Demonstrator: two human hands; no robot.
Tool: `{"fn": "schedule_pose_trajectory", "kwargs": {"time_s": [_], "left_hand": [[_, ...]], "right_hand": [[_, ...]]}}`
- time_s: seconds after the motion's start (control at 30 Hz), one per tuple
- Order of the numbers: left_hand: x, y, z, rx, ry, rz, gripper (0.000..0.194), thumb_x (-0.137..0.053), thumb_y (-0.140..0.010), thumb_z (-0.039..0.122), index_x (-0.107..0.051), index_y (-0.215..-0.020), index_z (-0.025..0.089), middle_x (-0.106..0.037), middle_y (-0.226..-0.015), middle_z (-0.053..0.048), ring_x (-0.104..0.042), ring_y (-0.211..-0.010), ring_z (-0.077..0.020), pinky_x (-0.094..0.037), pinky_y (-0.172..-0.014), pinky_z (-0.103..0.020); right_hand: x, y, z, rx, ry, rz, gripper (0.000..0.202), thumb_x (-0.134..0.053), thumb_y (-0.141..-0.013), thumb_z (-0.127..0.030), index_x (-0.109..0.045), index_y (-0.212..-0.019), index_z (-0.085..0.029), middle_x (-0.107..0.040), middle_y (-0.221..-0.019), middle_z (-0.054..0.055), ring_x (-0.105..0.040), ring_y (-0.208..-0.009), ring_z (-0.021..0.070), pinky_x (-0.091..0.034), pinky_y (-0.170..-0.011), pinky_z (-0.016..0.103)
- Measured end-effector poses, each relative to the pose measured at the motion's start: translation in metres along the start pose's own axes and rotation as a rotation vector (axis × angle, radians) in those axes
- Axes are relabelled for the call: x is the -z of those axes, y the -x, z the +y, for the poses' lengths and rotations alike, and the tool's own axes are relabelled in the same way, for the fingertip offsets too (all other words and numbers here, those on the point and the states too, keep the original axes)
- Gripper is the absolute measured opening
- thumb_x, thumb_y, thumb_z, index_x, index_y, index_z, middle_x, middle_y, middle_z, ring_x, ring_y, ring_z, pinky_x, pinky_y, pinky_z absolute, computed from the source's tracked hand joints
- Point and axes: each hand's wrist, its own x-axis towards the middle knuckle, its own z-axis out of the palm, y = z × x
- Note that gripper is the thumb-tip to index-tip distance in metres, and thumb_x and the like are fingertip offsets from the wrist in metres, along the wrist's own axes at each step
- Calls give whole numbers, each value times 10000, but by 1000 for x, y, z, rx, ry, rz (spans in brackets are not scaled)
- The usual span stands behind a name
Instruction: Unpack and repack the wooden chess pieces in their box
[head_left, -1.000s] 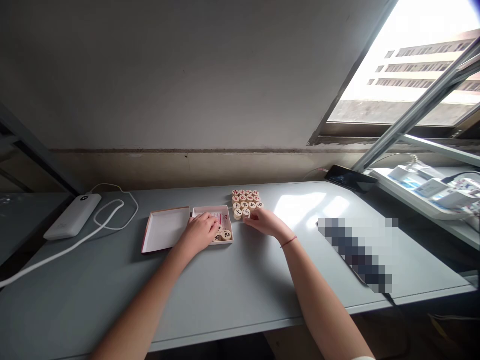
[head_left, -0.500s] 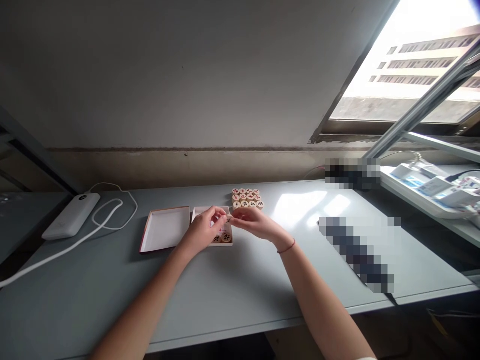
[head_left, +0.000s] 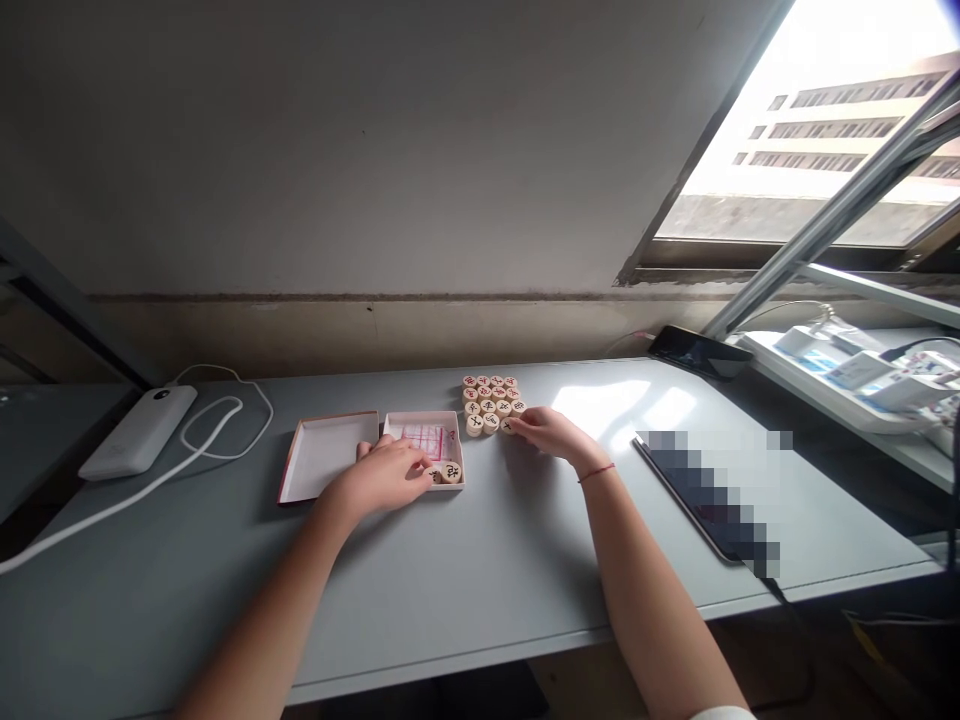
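My right hand [head_left: 553, 433] pinches a round wooden xiangqi piece [head_left: 508, 426] at the right end of the nearest row. Behind it stand several more xiangqi pieces [head_left: 487, 406] in tight rows, red characters at the back, dark ones in front. My left hand [head_left: 391, 472] lies over the shallow white box [head_left: 461, 450], its fingers loosely bent and apart. Its fingertips come down at a xiangqi piece [head_left: 435, 477] in the box's near part, partly hidden by them. Just right of that one lies another piece [head_left: 451, 472]. Red grid lines mark the box's floor.
Left of the box rests its open lid [head_left: 330, 455], inside up. A white power bank [head_left: 140, 432] with a white cable [head_left: 217, 437] is at the far left. On the right lie a flat dark device [head_left: 701, 505] and a phone [head_left: 697, 352] near the wall. A rack shelf [head_left: 847, 400] holds white boxes.
My right hand has moved right from above the box to the front row, which has grown with pieces. My left hand has lowered toward the pieces in the box's near part.
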Motion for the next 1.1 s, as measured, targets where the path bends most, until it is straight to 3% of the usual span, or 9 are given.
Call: {"fn": "schedule_pose_trajectory", "kwargs": {"time_s": [0.17,0.27,0.4,0.47,0.57,0.7,0.83,0.97,1.1], "left_hand": [[2,2,1,82,-16,20,202,-516,-769,410,-662,-828,283,-671,-857,-44,-576,-926,-282,-436,-777,-344],[4,0,5,102,-29,23,216,-486,-808,423,-640,-804,271,-673,-848,-30,-590,-855,-253,-435,-789,-349],[7,-5,13,30,107,211,199,-451,-862,392,-594,-836,256,-685,-885,12,-600,-867,-199,-395,-907,-363],[8,-6,17,17,209,283,195,-459,-865,406,-585,-867,258,-683,-901,20,-600,-840,-178,-424,-865,-323],[7,-7,21,-5,304,308,229,-458,-874,445,-581,-888,253,-677,-882,16,-602,-807,-165,-458,-767,-269],[4,-10,15,14,229,340,252,-439,-888,438,-579,-993,257,-656,-916,-1,-611,-842,-176,-470,-772,-270],[8,-10,-5,216,-6,377,288,-403,-883,375,-610,-1040,250,-570,-1029,-65,-615,-917,-217,-470,-820,-310],[17,-6,-24,382,-1,193,367,-426,-851,453,-597,-1122,273,-570,-1074,-83,-638,-873,-241,-481,-751,-318],[18,-5,-28,330,-8,101,394,-435,-837,416,-575,-1183,288,-665,-926,-44,-641,-815,-249,-452,-672,-286]], "right_hand": [[2,4,-4,-24,52,53,379,-527,-821,-431,-384,-564,-193,-433,-543,-17,-328,-500,92,-236,-485,245],[7,10,-9,50,27,63,418,-508,-834,-478,-362,-563,-195,-344,-529,-38,-265,-510,89,-204,-475,245],[1,23,-30,347,-200,-182,407,-520,-822,-571,-544,-722,-178,-424,-621,-31,-318,-546,84,-226,-471,227],[-9,29,-43,459,-293,-275,425,-524,-818,-596,-588,-810,-176,-483,-674,-20,-368,-569,83,-259,-478,215],[-19,32,-55,504,-338,-309,424,-529,-822,-591,-553,-750,-174,-502,-655,-19,-419,-579,84,-292,-492,208],[-4,27,-40,373,-340,-284,414,-513,-835,-574,-537,-730,-174,-491,-614,-20,-444,-578,92,-313,-511,216],[17,15,-8,115,-293,-149,401,-547,-804,-557,-531,-708,-168,-469,-622,-19,-399,-541,84,-299,-491,222],[14,3,7,-1,-253,-205,374,-528,-829,-514,-554,-728,-154,-469,-655,-8,-410,-527,85,-310,-471,224],[4,-2,7,-12,-221,-174,359,-520,-841,-485,-570,-717,-152,-455,-642,-9,-403,-521,88,-314,-462,226]]}}
